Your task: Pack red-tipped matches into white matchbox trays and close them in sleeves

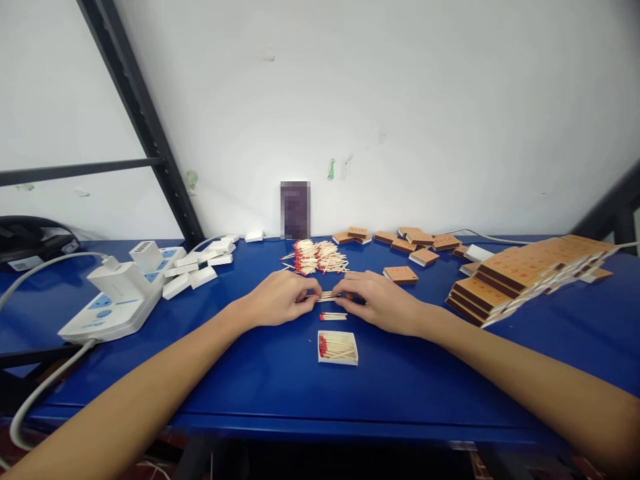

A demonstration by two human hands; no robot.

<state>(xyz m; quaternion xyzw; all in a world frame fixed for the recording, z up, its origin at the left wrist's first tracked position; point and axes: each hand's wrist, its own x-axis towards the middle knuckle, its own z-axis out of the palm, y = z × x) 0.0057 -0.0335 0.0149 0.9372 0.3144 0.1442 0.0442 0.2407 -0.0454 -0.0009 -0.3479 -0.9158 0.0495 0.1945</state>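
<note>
My left hand (pixel 280 298) and my right hand (pixel 377 300) rest on the blue table (pixel 250 373), fingers pinched from both sides on a small bundle of matches (pixel 326 296) held between them. Just below the bundle lie a few loose red-tipped matches (pixel 333 316). Nearer to me stands an open white matchbox tray (pixel 338 347) partly filled with matches, red heads to the left. Behind my hands lies a heap of loose matches (pixel 316 257).
Several white inner trays (pixel 197 267) and a white power strip (pixel 117 300) with a plugged charger lie at the left. Brown matchbox sleeves (pixel 400 240) are scattered at the back, with stacked rows of sleeves (pixel 520 273) at the right. A dark frame post (pixel 150 133) leans against the wall.
</note>
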